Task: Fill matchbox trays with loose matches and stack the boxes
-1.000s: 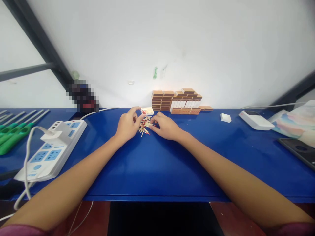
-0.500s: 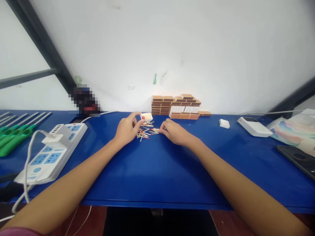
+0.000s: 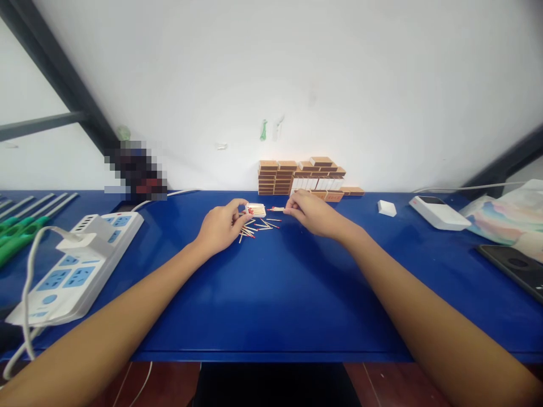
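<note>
My left hand (image 3: 221, 226) grips a small white matchbox tray (image 3: 256, 211) by its left end; matches with red heads lie inside it. Between the thumb and fingers of my right hand (image 3: 311, 213) are a few matches (image 3: 276, 210), their red heads pointing left toward the tray. Loose matches (image 3: 250, 229) are scattered on the blue table (image 3: 254, 294) below the tray. Behind my right hand, stacked matchboxes (image 3: 275, 178) stand against the wall, some with brown sides and some showing white.
A white power strip (image 3: 80, 271) with a plugged-in charger and green-handled tools (image 3: 25, 232) are on the left. To the right sit a small white block (image 3: 386, 208), a white device (image 3: 439, 213), a dark phone (image 3: 513, 268) and a colourful plastic bag (image 3: 500, 215).
My right hand has lifted a few matches off the table and moved up beside the tray. My left hand has shifted slightly right and down with the tray.
</note>
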The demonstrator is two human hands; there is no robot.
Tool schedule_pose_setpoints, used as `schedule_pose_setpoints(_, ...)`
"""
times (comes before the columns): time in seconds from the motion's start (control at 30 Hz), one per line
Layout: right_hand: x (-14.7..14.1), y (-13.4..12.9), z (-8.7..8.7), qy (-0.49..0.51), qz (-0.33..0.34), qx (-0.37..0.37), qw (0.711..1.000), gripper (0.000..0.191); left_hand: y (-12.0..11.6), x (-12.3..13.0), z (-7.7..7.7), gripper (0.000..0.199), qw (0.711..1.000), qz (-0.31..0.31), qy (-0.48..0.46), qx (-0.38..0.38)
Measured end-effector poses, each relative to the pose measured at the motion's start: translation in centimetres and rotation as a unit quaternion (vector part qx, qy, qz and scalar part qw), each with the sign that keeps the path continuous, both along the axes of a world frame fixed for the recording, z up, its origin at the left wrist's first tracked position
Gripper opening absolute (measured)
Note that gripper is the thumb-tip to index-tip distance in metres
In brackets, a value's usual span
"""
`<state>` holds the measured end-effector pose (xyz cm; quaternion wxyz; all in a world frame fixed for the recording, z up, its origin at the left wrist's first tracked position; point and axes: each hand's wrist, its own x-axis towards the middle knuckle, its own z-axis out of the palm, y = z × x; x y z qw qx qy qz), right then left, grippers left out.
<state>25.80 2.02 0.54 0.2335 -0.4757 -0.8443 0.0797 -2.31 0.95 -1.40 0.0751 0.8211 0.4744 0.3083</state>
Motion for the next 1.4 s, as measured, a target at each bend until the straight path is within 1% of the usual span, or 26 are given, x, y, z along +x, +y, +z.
schedule_pose_setpoints(0.17,-0.7,-0.6,0.4,0.027,0.02,0.011,0.999,0.011,-0.5,0.4,0.2,0.028,1.0,-0.022,-0.003,0.003)
schedule_pose_setpoints(0.33,-1.8,-1.0,0.2,0.038,0.043,0.021,0.998,0.009,-1.1,0.8,0.4,0.03,0.997,-0.072,-0.038,-0.013)
schedule_pose_setpoints(0.5,-2.5,-1.6,0.3,0.034,0.053,0.04,0.997,0.002,-1.3,1.2,0.1,0.032,0.992,-0.098,-0.072,-0.028)
schedule_pose_setpoints(0.67,-2.7,-2.3,1.1,0.043,0.058,0.056,0.996,0.003,-1.3,1.5,-0.1,0.034,0.993,-0.098,-0.067,-0.029)
schedule_pose_setpoints(0.9,-2.9,-2.5,1.2,0.02,0.053,0.069,0.996,0.003,-1.4,1.4,0.1,0.03,0.994,-0.084,-0.074,0.015)
schedule_pose_setpoints(1.17,-3.1,-2.4,1.0,-0.053,0.038,0.125,0.99,0.01,-1.4,1.4,0.1,0.03,0.993,-0.081,-0.084,-0.01)
schedule_pose_setpoints(1.3,-3.4,-2.5,1.1,-0.058,0.027,0.15,0.987,0.015,-1.6,1.4,0.4,0.031,0.993,-0.086,-0.079,-0.008)
schedule_pose_setpoints(1.4,-3.4,-2.7,1.2,-0.052,0.025,0.153,0.987,0.015,-1.7,1.4,0.5,0.031,0.994,-0.086,-0.074,0.0)
